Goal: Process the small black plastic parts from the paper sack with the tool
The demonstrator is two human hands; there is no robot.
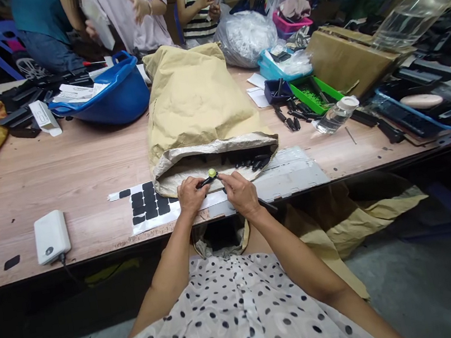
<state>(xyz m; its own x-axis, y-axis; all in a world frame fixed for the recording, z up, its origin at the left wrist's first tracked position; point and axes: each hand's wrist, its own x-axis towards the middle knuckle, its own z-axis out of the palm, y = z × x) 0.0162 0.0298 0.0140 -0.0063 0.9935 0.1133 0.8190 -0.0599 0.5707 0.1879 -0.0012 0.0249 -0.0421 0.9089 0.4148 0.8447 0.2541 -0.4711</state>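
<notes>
My left hand (190, 195) is closed on a small black part (205, 182), held at the mouth of a tan paper sack (203, 104). A yellow-green round piece (212, 173) shows at the end of this part. Thumb and fingers pinched, my right hand (241, 194) meets the part from the other side; what lies in its fingertips is too small to name. The sack lies with its opening toward me, and several black parts (256, 161) show inside. Under my left hand is a white sheet of black stickers (150, 203), partly hidden.
A white power bank (51, 237) with a cable lies left. Behind it stands a blue basin (121, 94) holding white boxes. On the right are a green tray (314, 93), a water bottle (336, 115), a cardboard box (349, 60) and a blue-rimmed tray (418, 126). Several people stand across the table.
</notes>
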